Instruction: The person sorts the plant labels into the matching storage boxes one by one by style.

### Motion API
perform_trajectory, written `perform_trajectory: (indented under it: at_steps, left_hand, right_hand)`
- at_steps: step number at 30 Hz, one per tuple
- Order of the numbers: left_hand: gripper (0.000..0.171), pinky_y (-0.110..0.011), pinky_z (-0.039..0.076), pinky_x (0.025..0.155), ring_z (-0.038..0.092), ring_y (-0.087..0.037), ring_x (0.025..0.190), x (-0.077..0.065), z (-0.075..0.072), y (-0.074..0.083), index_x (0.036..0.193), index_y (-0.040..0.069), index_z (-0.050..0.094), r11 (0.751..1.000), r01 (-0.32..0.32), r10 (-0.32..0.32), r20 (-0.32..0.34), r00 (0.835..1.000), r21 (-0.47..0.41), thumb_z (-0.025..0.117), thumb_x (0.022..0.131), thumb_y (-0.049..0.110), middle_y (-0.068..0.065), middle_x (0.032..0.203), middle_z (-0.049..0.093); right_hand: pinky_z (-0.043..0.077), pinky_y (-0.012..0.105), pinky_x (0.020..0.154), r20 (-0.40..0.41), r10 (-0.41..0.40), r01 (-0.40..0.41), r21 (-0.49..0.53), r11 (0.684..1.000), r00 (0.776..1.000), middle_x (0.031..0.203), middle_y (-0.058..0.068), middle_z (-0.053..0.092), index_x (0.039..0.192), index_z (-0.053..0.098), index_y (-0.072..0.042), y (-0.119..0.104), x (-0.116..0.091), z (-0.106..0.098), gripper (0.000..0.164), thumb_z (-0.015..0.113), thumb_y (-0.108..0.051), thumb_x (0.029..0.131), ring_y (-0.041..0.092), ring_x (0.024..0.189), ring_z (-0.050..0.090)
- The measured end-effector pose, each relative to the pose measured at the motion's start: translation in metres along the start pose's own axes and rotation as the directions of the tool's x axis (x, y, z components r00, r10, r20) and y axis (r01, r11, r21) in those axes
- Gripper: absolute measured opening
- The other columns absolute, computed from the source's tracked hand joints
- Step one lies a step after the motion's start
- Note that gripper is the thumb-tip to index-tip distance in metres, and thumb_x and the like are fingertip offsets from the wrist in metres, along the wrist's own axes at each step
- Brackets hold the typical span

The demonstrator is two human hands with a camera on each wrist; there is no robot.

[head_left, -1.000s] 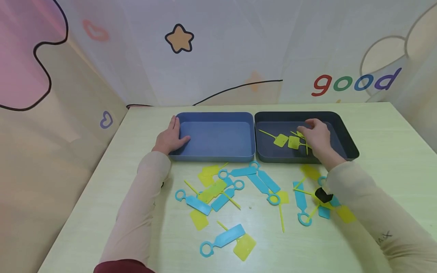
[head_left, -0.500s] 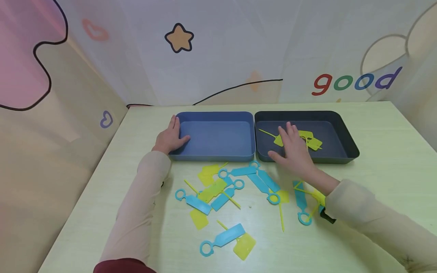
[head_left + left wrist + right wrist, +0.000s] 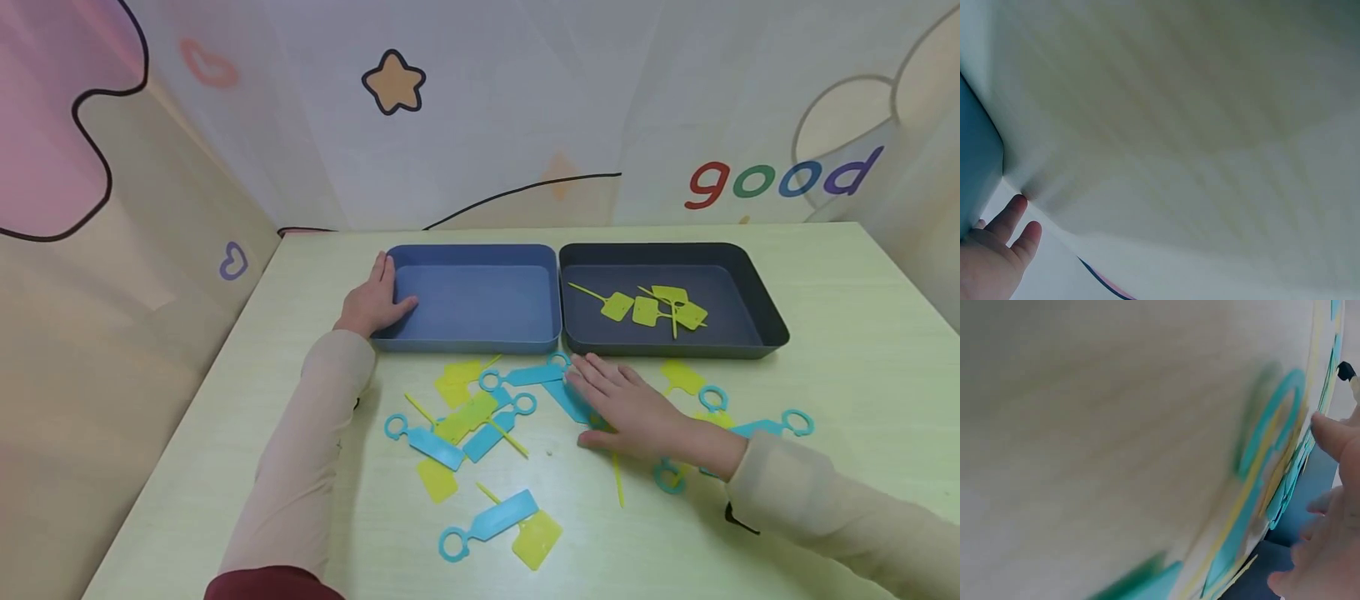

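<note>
My left hand (image 3: 372,302) rests at the left rim of the blue tray (image 3: 480,346), its fingers straight along the outside and the thumb over the inner edge. In the left wrist view, fingertips (image 3: 1013,215) extend beside the tray's blue wall (image 3: 977,150). My right hand (image 3: 626,408) spreads its fingers low over blue ring-ended tags, partly hiding a blue tag (image 3: 566,402) and a yellow-stemmed tag (image 3: 619,479). Nothing shows in its grasp. In the right wrist view, its thumb (image 3: 1329,432) points toward a heap of blue and yellow tags (image 3: 1291,469).
A dark tray (image 3: 750,333) adjoins the blue one and holds several yellow square tags (image 3: 617,307) with thin stems. Mixed tags lie left of centre, including a yellow tag (image 3: 467,419) and a blue tag (image 3: 501,517) near the front. Another blue ring tag (image 3: 797,422) lies right.
My right hand has withdrawn from the dark tray, leaving yellow tags there, and come down left and nearer over the blue tags on the table. The left hand has stayed put.
</note>
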State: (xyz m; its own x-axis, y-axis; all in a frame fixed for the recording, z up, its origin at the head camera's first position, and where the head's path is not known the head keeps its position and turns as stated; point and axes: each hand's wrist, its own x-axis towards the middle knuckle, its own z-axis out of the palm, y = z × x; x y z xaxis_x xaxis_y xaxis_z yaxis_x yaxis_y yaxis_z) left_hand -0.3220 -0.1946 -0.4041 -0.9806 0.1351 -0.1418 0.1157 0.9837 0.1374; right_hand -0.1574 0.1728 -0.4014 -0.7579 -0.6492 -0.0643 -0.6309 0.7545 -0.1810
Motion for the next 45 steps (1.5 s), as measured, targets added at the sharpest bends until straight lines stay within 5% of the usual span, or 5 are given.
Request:
perform_trajectory:
  at_steps: [6,20,32,41,45]
  left_hand:
    - [0.085,-0.039,0.046,0.072,0.056,-0.032,0.099,-0.001,0.001,0.000,0.141,0.000,-0.004,1.000,0.003,-0.003,0.004,1.000,0.001,0.039,0.087,0.051,-0.015,0.149,-0.010]
    - [0.086,-0.041,0.045,0.077,0.054,-0.033,0.103,-0.001,0.001,0.001,0.141,0.000,-0.005,1.000,0.004,-0.004,0.011,1.000,-0.001,0.040,0.087,0.050,-0.014,0.148,-0.011]
    - [0.085,-0.040,0.045,0.077,0.051,-0.033,0.108,-0.001,-0.003,0.003,0.141,0.000,-0.005,1.000,0.012,-0.012,0.017,1.000,0.003,0.040,0.088,0.050,-0.014,0.148,-0.011]
    - [0.093,-0.039,0.046,0.071,0.052,-0.034,0.107,0.019,0.013,-0.012,0.140,0.005,-0.011,1.000,0.018,-0.018,0.018,1.000,0.015,0.036,0.083,0.061,-0.009,0.147,-0.020]
    - [0.088,-0.042,0.045,0.079,0.048,-0.034,0.113,0.009,0.005,-0.004,0.141,0.003,-0.008,1.000,0.030,-0.029,0.028,0.999,-0.010,0.040,0.086,0.053,-0.011,0.148,-0.015]
  right_hand:
    - [0.018,0.056,0.102,0.127,-0.020,0.013,0.052,0.999,0.992,0.147,0.011,0.019,0.139,0.026,-0.005,-0.004,-0.005,0.001,0.076,0.055,-0.046,0.082,0.031,0.135,0.017]
    - [0.025,0.050,0.102,0.245,-0.062,0.020,0.171,0.985,0.968,0.147,0.015,0.016,0.138,0.025,0.000,-0.002,-0.009,-0.007,0.072,0.060,-0.029,0.082,0.035,0.134,0.015]
    - [0.033,0.045,0.098,0.212,-0.091,0.061,0.141,0.988,0.973,0.144,0.017,0.026,0.133,0.035,0.003,-0.002,-0.008,-0.012,0.062,0.061,-0.022,0.082,0.035,0.132,0.023]
    - [0.043,0.042,0.089,0.123,-0.120,0.117,0.034,0.993,0.985,0.134,0.018,0.041,0.124,0.049,0.002,-0.003,-0.009,-0.015,0.044,0.058,-0.010,0.083,0.033,0.123,0.040]
    - [0.048,0.040,0.080,0.063,-0.138,0.139,-0.010,0.990,0.988,0.129,0.017,0.048,0.120,0.053,0.001,-0.005,-0.010,-0.015,0.038,0.056,-0.007,0.083,0.032,0.118,0.046]
